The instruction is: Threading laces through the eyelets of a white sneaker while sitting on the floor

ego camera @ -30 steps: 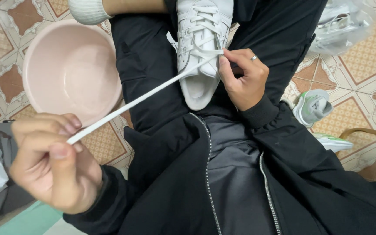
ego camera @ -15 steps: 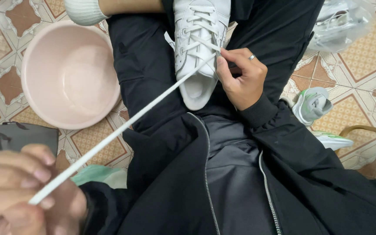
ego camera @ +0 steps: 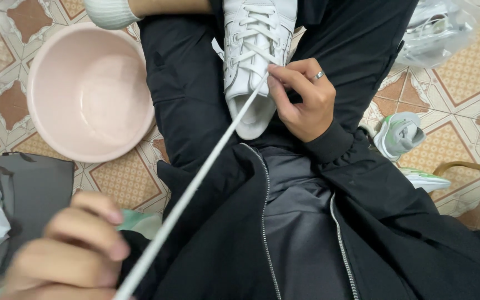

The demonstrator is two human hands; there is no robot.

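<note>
A white sneaker [ego camera: 254,53] rests on my lap, between legs in black trousers, its toe toward me. My right hand [ego camera: 302,100], a ring on one finger, pinches the white shoelace [ego camera: 206,178] where it leaves the eyelets. The lace runs taut in a straight line down to my left hand [ego camera: 65,250], close to the camera at the lower left, where my fingers are closed around its end.
A pink plastic basin [ego camera: 87,91] stands on the patterned tile floor at the left. A grey bag [ego camera: 26,191] lies beside my left hand. A grey and green sneaker [ego camera: 401,136] and a clear plastic bag [ego camera: 434,30] lie at the right.
My left hand has drawn the lace further out, down and toward the camera, so the stretched length is longer. My right hand stays pinched at the eyelets.
</note>
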